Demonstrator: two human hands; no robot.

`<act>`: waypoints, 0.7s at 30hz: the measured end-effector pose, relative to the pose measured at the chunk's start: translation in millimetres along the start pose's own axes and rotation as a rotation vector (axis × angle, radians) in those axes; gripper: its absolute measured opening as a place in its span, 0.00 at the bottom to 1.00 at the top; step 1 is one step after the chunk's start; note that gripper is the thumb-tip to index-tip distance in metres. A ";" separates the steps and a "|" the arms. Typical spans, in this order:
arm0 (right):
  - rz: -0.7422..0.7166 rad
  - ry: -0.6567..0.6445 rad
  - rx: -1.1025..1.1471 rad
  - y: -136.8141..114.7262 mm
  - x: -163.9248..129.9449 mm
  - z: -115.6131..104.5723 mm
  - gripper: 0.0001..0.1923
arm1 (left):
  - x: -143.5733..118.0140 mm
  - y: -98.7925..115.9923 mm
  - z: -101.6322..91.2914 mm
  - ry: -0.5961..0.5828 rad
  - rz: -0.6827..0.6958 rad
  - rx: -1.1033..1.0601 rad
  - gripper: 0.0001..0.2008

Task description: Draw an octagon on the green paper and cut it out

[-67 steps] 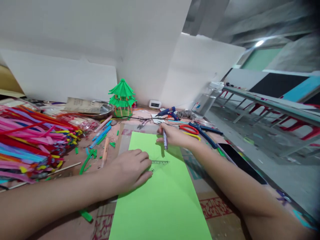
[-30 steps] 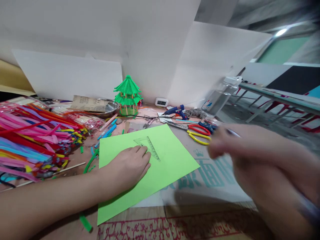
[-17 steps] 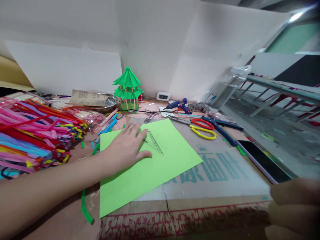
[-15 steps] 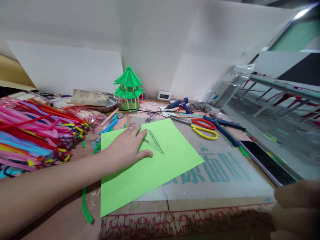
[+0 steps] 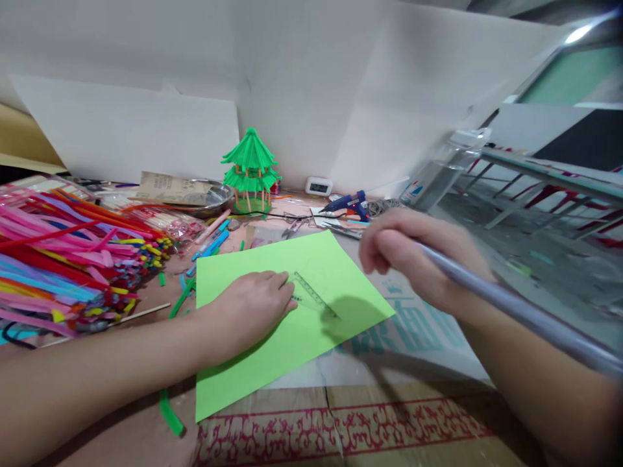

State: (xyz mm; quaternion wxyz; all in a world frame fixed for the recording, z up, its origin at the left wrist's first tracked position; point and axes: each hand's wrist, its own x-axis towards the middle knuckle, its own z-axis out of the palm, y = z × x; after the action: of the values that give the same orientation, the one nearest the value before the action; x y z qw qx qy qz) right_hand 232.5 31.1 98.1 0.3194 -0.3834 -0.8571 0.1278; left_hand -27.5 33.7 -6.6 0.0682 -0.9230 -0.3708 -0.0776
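A light green paper sheet (image 5: 272, 350) lies turned at an angle on the cardboard-covered table. My left hand (image 5: 253, 308) rests flat on it, fingertips pressing a clear triangular ruler (image 5: 316, 299). My right hand (image 5: 413, 256) hovers above the sheet's right corner, closed around a long grey pen (image 5: 511, 308) whose barrel runs back toward the lower right. The pen's tip is hidden inside the fist.
A big heap of coloured pipe cleaners (image 5: 63, 259) fills the left. At the back stand a green paper pagoda (image 5: 250, 172), a metal bowl (image 5: 214, 198), a small clock (image 5: 318, 187) and a blue glue gun (image 5: 348, 204). A green stem piece (image 5: 170, 415) lies near the front.
The sheet was turned from lengthwise to slanted. My right hand left low right and came back over the sheet's corner holding the pen. My left hand and the ruler slid slightly nearer.
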 end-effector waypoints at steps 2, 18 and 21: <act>0.082 -0.044 -0.046 21.2 13.7 10.0 0.12 | -1.9 5.2 -3.1 -0.003 0.034 -0.004 0.10; 0.403 -0.126 0.170 132.1 20.4 65.2 0.17 | -15.4 33.5 -6.4 0.047 0.178 -0.073 0.10; 0.398 -0.218 0.193 125.8 20.1 54.3 0.16 | -21.7 41.8 -11.5 0.038 0.203 -0.063 0.09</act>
State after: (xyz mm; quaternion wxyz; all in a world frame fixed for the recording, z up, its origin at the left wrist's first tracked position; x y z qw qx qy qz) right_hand 259.8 132.1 7.3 0.2288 -0.4961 -0.7780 0.3102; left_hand -15.0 -13.0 -2.4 0.0539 -0.9559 -0.2712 -0.0993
